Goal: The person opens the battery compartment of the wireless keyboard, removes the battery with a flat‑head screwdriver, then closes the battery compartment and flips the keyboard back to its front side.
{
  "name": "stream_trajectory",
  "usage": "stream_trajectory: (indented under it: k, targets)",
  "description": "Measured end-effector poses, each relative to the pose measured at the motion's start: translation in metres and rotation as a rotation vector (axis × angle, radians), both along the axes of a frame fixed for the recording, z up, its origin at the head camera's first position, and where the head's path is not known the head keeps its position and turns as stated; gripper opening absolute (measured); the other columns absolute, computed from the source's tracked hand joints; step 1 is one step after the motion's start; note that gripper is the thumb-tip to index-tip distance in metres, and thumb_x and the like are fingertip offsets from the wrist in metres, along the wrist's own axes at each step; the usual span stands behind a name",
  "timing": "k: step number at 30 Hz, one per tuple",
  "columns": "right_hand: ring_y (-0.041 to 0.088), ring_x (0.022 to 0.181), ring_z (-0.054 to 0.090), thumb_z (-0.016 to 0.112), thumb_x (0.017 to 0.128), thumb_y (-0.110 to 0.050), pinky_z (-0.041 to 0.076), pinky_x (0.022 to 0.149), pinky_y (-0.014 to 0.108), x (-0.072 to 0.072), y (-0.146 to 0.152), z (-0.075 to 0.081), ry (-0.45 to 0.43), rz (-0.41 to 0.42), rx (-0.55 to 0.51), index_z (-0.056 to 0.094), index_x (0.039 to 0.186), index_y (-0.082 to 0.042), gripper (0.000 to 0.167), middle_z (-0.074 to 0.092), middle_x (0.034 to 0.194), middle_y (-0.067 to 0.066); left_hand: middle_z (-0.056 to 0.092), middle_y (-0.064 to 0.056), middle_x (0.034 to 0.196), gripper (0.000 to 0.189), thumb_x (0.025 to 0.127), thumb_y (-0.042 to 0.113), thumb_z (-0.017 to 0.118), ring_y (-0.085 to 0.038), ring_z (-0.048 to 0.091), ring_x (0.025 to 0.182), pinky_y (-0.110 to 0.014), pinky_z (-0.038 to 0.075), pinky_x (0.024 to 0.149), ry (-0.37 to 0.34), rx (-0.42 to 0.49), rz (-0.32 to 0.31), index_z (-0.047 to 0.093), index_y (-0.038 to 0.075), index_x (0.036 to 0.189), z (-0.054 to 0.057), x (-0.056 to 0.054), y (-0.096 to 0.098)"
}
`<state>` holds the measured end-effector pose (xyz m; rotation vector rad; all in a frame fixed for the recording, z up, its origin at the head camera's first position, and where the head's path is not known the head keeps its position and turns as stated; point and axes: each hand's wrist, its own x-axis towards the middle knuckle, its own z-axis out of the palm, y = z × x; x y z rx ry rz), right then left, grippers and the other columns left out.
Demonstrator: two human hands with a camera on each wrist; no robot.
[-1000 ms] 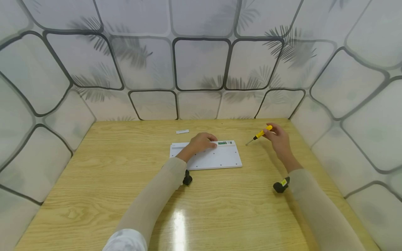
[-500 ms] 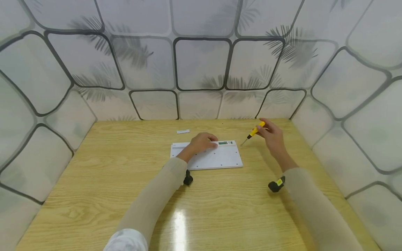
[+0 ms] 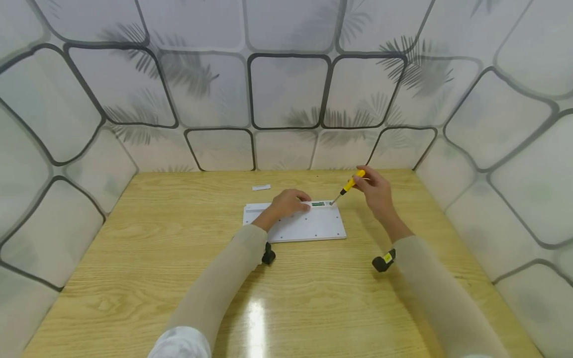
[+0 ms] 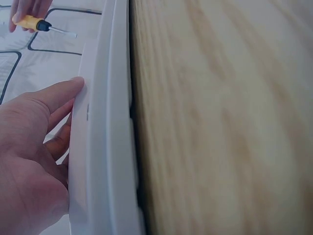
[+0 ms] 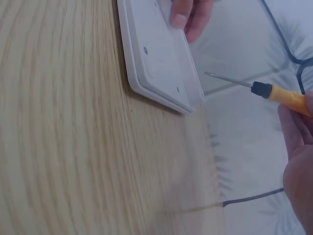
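A flat white keyboard point(image 3: 295, 226) lies face down on the wooden table, small screws dotting its underside. Near the right end of its raised far ridge, an uncovered slot shows something green point(image 3: 318, 204). My left hand point(image 3: 288, 203) grips that ridge, thumb on the underside and fingers behind the far edge; the left wrist view shows the thumb point(image 4: 63, 93) along it. Between thumb and fingers, my right hand point(image 3: 376, 194) pinches a yellow screwdriver point(image 3: 353, 182) with a black collar. Its metal tip point(image 5: 215, 76) slants down over the slot's right end, apart from the keyboard in the right wrist view.
A small white strip point(image 3: 261, 187), like a cover, lies on the table behind the keyboard. The patterned wall point(image 3: 286, 94) rises at the table's back edge and along both sides. A black wrist camera point(image 3: 382, 261) hangs below the right wrist.
My right hand has moved left with the screwdriver, bringing its tip from beside the keyboard to over the slot's right end. The left hand and keyboard have stayed in place.
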<state>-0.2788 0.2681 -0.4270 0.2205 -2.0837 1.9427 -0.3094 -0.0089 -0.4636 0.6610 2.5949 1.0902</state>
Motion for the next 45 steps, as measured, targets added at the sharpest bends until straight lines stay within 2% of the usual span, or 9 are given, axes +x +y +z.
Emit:
stream_trajectory:
  k: [8, 19, 22, 26, 30, 34, 45]
  targets:
    - [0.008, 0.098, 0.067, 0.066, 0.098, -0.015, 0.057, 0.087, 0.024, -0.002, -0.018, -0.002, 0.003, -0.016, 0.120, 0.061, 0.135, -0.004, 0.039, 0.064, 0.117, 0.015, 0.068, 0.000, 0.125, 0.033, 0.097, 0.033, 0.069, -0.020, 0.062, 0.114, -0.046, 0.046, 0.100, 0.003, -0.003, 0.002, 0.071, 0.020, 0.127, 0.000, -0.001, 0.000]
    - [0.007, 0.096, 0.067, 0.065, 0.099, -0.015, 0.058, 0.086, 0.025, -0.001, -0.028, -0.005, 0.070, -0.059, 0.248, 0.062, 0.136, -0.005, 0.038, 0.065, 0.117, 0.020, 0.068, 0.001, 0.124, 0.033, 0.096, 0.032, 0.070, -0.019, 0.062, 0.110, -0.045, 0.047, 0.097, 0.011, -0.009, 0.005, 0.070, 0.020, 0.127, -0.002, -0.002, 0.001]
    - [0.015, 0.097, 0.069, 0.067, 0.098, -0.013, 0.058, 0.083, 0.022, -0.002, -0.031, -0.005, 0.116, -0.088, 0.300, 0.064, 0.133, -0.004, 0.037, 0.067, 0.114, 0.020, 0.068, 0.001, 0.124, 0.033, 0.097, 0.032, 0.069, -0.019, 0.062, 0.111, -0.045, 0.047, 0.098, 0.010, -0.011, 0.006, 0.070, 0.020, 0.128, -0.002, -0.002, 0.001]
    - [0.027, 0.096, 0.070, 0.068, 0.097, -0.010, 0.057, 0.079, 0.018, 0.000, -0.037, -0.002, 0.227, -0.146, 0.453, 0.066, 0.129, -0.002, 0.034, 0.069, 0.109, 0.019, 0.068, 0.002, 0.125, 0.033, 0.097, 0.033, 0.069, -0.019, 0.062, 0.113, -0.045, 0.046, 0.100, 0.008, -0.021, 0.010, 0.070, 0.022, 0.127, -0.003, -0.002, 0.001]
    - [0.031, 0.093, 0.070, 0.069, 0.095, -0.007, 0.060, 0.079, 0.031, 0.003, -0.044, 0.001, 0.329, -0.188, 0.580, 0.068, 0.125, 0.001, 0.031, 0.069, 0.102, 0.018, 0.068, 0.002, 0.125, 0.032, 0.097, 0.033, 0.069, -0.019, 0.062, 0.114, -0.045, 0.046, 0.101, 0.009, -0.024, 0.009, 0.070, 0.022, 0.127, -0.002, -0.002, 0.001]
    - [0.032, 0.094, 0.070, 0.071, 0.094, -0.005, 0.060, 0.079, 0.043, 0.008, -0.050, 0.006, 0.363, -0.171, 0.596, 0.068, 0.123, 0.003, 0.031, 0.068, 0.099, 0.019, 0.069, 0.001, 0.125, 0.032, 0.096, 0.031, 0.070, -0.020, 0.062, 0.114, -0.045, 0.047, 0.100, 0.011, -0.023, 0.013, 0.071, 0.021, 0.126, 0.000, -0.001, 0.002]
    - [0.029, 0.092, 0.068, 0.069, 0.095, -0.007, 0.060, 0.083, 0.041, 0.008, -0.057, 0.007, 0.362, -0.138, 0.668, 0.067, 0.125, 0.002, 0.031, 0.068, 0.101, 0.018, 0.068, 0.000, 0.125, 0.032, 0.096, 0.031, 0.071, -0.020, 0.061, 0.116, -0.044, 0.046, 0.102, 0.009, -0.038, 0.028, 0.072, 0.019, 0.125, 0.003, 0.001, 0.004]
